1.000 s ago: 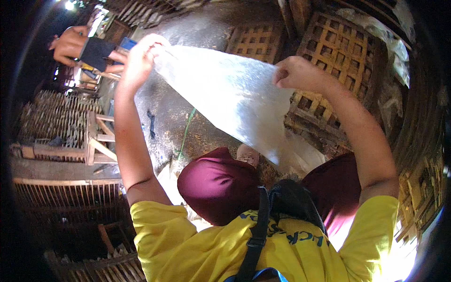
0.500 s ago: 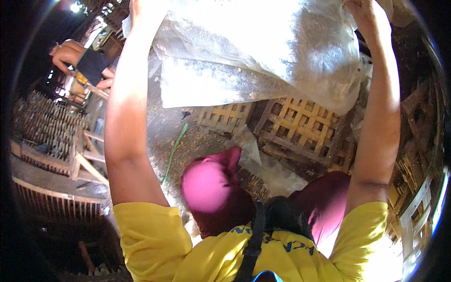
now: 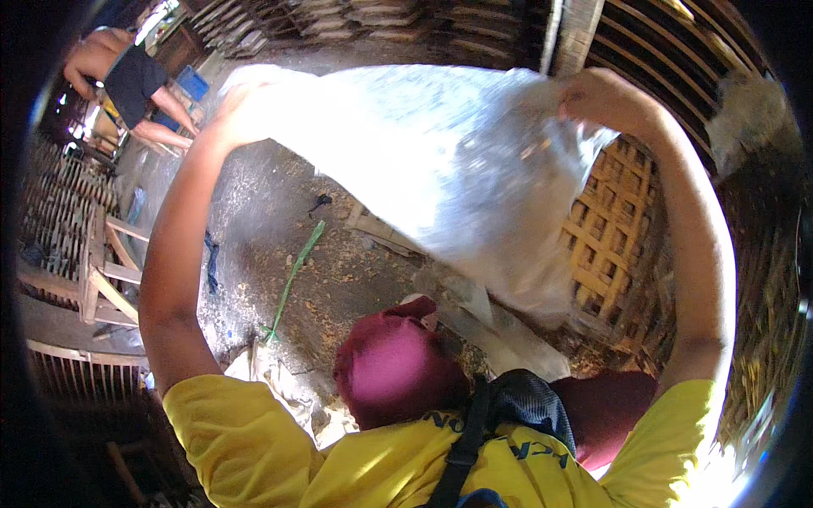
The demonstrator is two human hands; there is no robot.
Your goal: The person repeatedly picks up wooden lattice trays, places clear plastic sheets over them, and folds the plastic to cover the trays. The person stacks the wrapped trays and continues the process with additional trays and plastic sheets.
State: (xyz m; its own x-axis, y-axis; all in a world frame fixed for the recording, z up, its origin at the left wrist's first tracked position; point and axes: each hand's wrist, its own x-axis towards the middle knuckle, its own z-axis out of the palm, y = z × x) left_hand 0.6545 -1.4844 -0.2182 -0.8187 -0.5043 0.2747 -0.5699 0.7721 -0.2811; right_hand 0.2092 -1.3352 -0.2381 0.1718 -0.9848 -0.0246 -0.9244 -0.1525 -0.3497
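A large translucent plastic sheet (image 3: 440, 161), glaring white in the sunlight, stretches between my raised arms. Its lower part hangs in a slanting fold, and I cannot tell whether it is a single sheet or a bag. My left hand (image 3: 244, 108) is closed on its left upper corner, partly washed out by the light. At the other end, my right hand (image 3: 600, 100) grips the bunched edge with curled fingers. Behind the sheet's lower right side is a yellowish slatted wooden crate (image 3: 611, 229), partly covered.
A green strip (image 3: 296, 275) lies on the littered floor (image 3: 279, 199). Pale crumpled material (image 3: 271, 372) is by my left knee. Wooden frames (image 3: 110, 262) stand at left. Another person (image 3: 127, 80) bends over at the far left, near a blue container (image 3: 192, 82). Slatted wood (image 3: 652, 59) rises at the upper right.
Both hands have come lower in view, still holding the plastic sheet, which has swung into a slanting drape. The view has tipped up, showing more of the far side. The other person's legs are straighter.
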